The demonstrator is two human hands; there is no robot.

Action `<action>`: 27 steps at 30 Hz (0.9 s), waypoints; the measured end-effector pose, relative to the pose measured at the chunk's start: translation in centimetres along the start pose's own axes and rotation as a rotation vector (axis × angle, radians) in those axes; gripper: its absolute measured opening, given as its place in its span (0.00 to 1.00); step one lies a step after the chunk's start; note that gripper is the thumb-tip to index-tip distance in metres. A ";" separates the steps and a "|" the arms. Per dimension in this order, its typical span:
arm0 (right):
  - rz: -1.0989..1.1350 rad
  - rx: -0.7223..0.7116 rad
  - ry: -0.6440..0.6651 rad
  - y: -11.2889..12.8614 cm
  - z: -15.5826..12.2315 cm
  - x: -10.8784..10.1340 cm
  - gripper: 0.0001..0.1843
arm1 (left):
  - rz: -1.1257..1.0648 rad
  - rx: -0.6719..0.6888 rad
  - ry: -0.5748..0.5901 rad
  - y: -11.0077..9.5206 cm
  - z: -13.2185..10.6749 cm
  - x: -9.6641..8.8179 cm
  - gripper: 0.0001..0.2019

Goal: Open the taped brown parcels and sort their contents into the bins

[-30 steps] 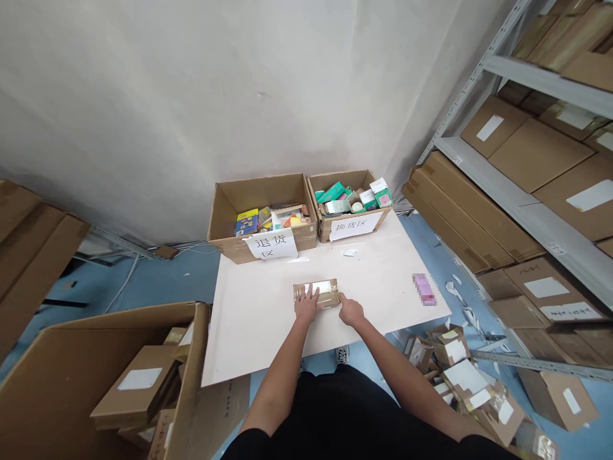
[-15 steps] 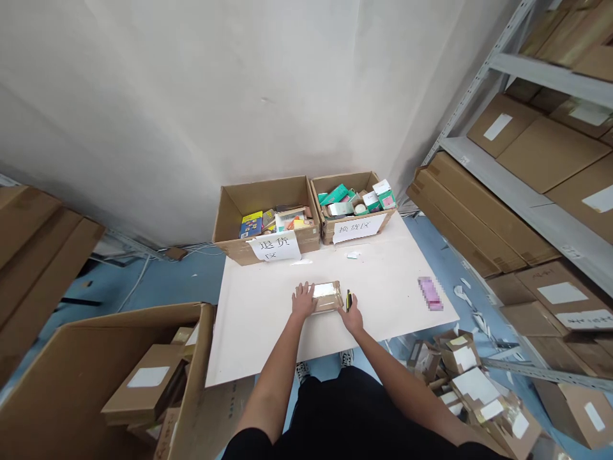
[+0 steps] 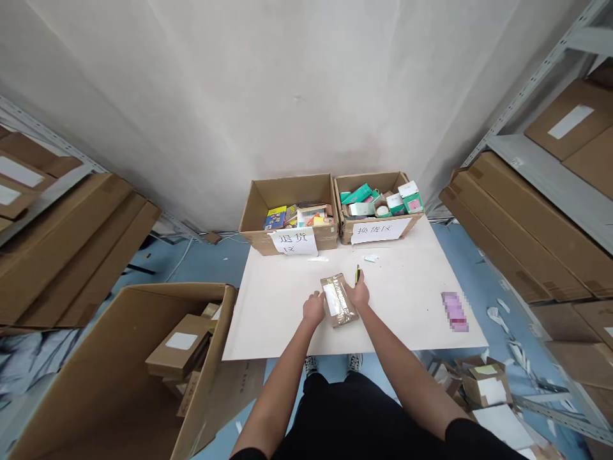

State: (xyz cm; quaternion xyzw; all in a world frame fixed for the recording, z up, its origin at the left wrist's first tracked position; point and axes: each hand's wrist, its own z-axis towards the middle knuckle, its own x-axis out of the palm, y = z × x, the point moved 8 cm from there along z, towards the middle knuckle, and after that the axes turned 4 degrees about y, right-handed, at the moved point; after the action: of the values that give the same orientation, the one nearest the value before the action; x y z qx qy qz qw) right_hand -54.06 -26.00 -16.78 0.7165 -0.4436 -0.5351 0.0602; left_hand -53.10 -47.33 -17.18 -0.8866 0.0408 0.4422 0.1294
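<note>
A small brown parcel (image 3: 339, 299) wrapped in shiny tape, with a white label on top, lies on the white table (image 3: 412, 306) in front of me. My left hand (image 3: 313, 308) grips the parcel's near left edge with curled fingers. My right hand (image 3: 359, 292) rests against the parcel's right side and holds a thin yellow and black tool (image 3: 357, 275) that sticks up past the fingers.
Two open cardboard boxes with paper signs stand at the table's far edge, the left box (image 3: 287, 214) and the right box (image 3: 378, 204), both holding small goods. A large open carton (image 3: 119, 364) of parcels stands at my left. Shelves of cartons (image 3: 527, 211) line the right. A pink item (image 3: 454, 311) lies on the table.
The parcel has been turned from lying crosswise to lying lengthwise. My left hand moved from flat on top to its near left edge. The camera view swung to the left.
</note>
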 end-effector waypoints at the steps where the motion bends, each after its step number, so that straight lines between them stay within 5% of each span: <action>1: -0.020 0.002 -0.011 -1.3 -1.3 0.1 0.51 | 0.031 0.068 -0.011 -0.6 0.3 -0.3 0.37; 4: -0.109 0.021 0.046 -5.4 -5.1 1.6 0.53 | 0.150 0.289 0.019 -2.7 0.7 0.5 0.46; 7: -0.101 0.049 0.119 -7.4 -6.0 2.7 0.58 | 0.200 0.269 0.020 -3.2 0.9 2.3 0.49; 12: -0.134 0.036 0.079 -3.3 -0.4 0.2 0.59 | 0.160 -0.037 -0.083 -2.5 0.4 3.3 0.39; 16: -0.113 -0.046 0.067 0.5 2.6 -2.5 0.42 | 0.105 -0.017 -0.170 -3.3 0.1 2.7 0.33; 21: -0.155 -0.199 0.124 -0.9 0.0 -4.4 0.33 | 0.053 0.025 -0.169 -2.9 1.0 3.6 0.33; 27: -0.310 -0.306 0.267 -3.6 -3.7 -3.2 0.30 | 0.034 0.018 -0.177 -2.5 1.7 5.0 0.32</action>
State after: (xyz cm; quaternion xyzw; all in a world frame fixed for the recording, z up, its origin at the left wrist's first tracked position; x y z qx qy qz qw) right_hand -49.10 -23.00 -14.96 0.8228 -0.2302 -0.4994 0.1432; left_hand -50.90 -44.32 -21.63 -0.8421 0.0481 0.5205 0.1328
